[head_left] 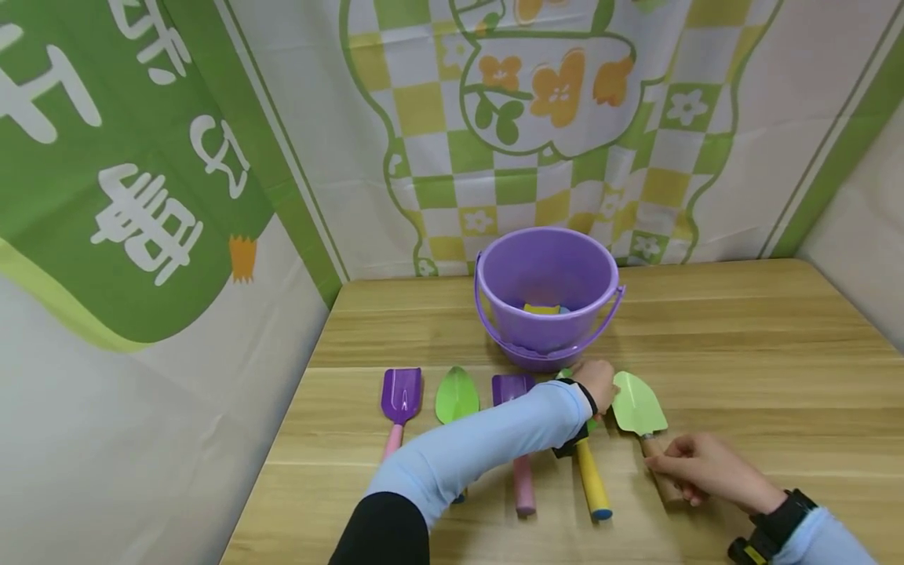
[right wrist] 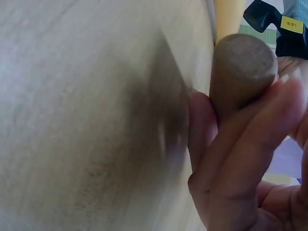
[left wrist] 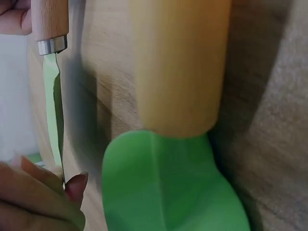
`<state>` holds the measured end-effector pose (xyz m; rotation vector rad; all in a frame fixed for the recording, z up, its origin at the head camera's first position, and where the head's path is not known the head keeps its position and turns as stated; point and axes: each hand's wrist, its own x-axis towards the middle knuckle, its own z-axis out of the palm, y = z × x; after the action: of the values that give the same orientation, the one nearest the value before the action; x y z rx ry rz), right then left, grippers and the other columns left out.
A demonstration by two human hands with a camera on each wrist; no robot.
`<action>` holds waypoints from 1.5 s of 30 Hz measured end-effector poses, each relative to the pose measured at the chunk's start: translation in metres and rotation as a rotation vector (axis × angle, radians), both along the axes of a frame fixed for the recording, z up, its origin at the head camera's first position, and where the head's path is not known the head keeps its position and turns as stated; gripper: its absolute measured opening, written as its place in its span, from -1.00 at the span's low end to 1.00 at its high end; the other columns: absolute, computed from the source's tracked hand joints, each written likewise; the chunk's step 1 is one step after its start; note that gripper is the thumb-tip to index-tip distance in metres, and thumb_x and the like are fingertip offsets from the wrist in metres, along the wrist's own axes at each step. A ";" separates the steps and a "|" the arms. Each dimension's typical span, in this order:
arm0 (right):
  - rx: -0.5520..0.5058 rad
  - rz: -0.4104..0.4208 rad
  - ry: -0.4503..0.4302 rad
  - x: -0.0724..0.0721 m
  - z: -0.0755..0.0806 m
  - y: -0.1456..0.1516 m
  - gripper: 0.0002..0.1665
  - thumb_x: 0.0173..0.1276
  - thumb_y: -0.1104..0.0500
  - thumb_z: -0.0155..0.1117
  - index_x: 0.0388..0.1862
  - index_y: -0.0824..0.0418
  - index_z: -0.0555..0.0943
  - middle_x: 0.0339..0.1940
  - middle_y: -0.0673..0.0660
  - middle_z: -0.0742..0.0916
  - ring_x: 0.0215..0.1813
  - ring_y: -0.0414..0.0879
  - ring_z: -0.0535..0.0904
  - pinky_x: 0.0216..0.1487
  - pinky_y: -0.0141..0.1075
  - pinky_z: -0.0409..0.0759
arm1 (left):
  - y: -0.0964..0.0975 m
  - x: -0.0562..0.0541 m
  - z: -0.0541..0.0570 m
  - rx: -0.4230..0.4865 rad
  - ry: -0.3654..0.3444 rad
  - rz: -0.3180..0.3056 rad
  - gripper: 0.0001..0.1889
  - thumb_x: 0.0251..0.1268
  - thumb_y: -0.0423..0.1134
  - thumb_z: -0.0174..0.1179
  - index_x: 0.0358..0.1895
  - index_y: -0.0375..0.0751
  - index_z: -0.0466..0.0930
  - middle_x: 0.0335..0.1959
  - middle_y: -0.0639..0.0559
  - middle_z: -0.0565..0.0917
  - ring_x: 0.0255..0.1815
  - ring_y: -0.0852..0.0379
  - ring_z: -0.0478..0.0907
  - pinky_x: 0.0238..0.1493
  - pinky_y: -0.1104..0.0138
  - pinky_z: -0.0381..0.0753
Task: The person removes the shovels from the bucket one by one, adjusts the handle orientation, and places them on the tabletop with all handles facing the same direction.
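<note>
A light green garden trowel [head_left: 638,404] with a wooden handle lies at the right end of a row. My right hand [head_left: 713,468] grips that handle; in the right wrist view the fingers curl round the wooden handle [right wrist: 243,65]. Crossing over the row, my left hand [head_left: 596,382] pinches the edge of the trowel's blade near its tip, and the left wrist view shows thumb and fingers on the blade [left wrist: 53,101]. Under the left wrist is a green shovel with a yellow handle [head_left: 593,482], its blade partly hidden by the arm.
Behind the row stands a purple bucket [head_left: 547,333] with a yellow thing [head_left: 541,309] inside. Leftward lie a purple shovel with a pink handle [head_left: 402,396], a green trowel [head_left: 457,395] and another purple shovel [head_left: 512,387], partly covered by my left sleeve. A printed cloth [head_left: 523,188] hangs behind the table.
</note>
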<state>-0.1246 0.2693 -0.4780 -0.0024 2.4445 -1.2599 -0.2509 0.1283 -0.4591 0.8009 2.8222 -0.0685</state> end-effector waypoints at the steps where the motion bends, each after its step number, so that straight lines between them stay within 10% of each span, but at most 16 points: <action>1: 0.001 -0.009 -0.007 0.000 -0.001 0.000 -0.60 0.24 -0.07 0.25 -0.50 0.26 0.52 -0.73 0.00 0.53 -0.68 -0.19 0.46 -0.67 -0.34 0.48 | 0.001 0.000 -0.001 -0.021 0.012 -0.001 -0.63 0.31 0.07 0.06 -0.60 0.03 0.64 -0.79 0.26 0.55 -0.68 0.38 0.54 -0.45 0.56 0.40; 24: 0.068 -0.038 -0.021 -0.002 -0.002 -0.004 -0.53 0.24 -0.16 0.22 -0.40 0.27 0.52 -0.72 0.04 0.57 -0.70 -0.18 0.46 -0.68 -0.35 0.44 | -0.010 0.000 0.004 0.102 -0.012 -0.049 -0.66 0.30 0.04 0.09 -0.56 -0.04 0.60 -0.78 0.21 0.54 -0.76 0.34 0.48 -0.39 0.63 0.41; 32: 0.076 0.013 0.070 -0.008 0.020 0.003 -0.56 0.28 -0.07 0.21 -0.40 0.33 0.47 -0.66 0.08 0.56 -0.70 -0.14 0.48 -0.70 -0.31 0.50 | -0.034 0.016 0.048 0.394 -0.225 -0.228 -0.67 0.36 0.00 0.04 -0.46 -0.08 0.66 -0.84 0.17 0.50 -0.85 0.34 0.45 -0.66 0.58 0.42; 36: 0.164 0.007 0.106 -0.016 0.040 0.003 -0.53 0.27 -0.11 0.21 -0.41 0.32 0.47 -0.66 0.08 0.55 -0.70 -0.13 0.47 -0.69 -0.30 0.48 | -0.048 0.009 0.079 0.604 -0.222 -0.255 -0.73 0.37 -0.03 0.03 -0.40 -0.06 0.60 -0.78 0.11 0.53 -0.85 0.31 0.45 -0.71 0.55 0.45; 45: 0.325 0.076 0.246 -0.035 0.080 -0.006 -0.56 0.24 -0.15 0.23 -0.46 0.22 0.48 -0.69 0.01 0.53 -0.68 -0.17 0.45 -0.66 -0.33 0.46 | -0.104 -0.034 0.119 0.867 -0.099 -0.069 -0.67 0.32 0.01 0.08 -0.44 -0.15 0.61 -0.76 0.03 0.54 -0.87 0.19 0.46 -0.65 0.47 0.50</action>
<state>-0.1594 0.2636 -0.3985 -0.1688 2.8051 -0.8621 -0.2853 0.0244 -0.3401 0.9965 2.6671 1.2063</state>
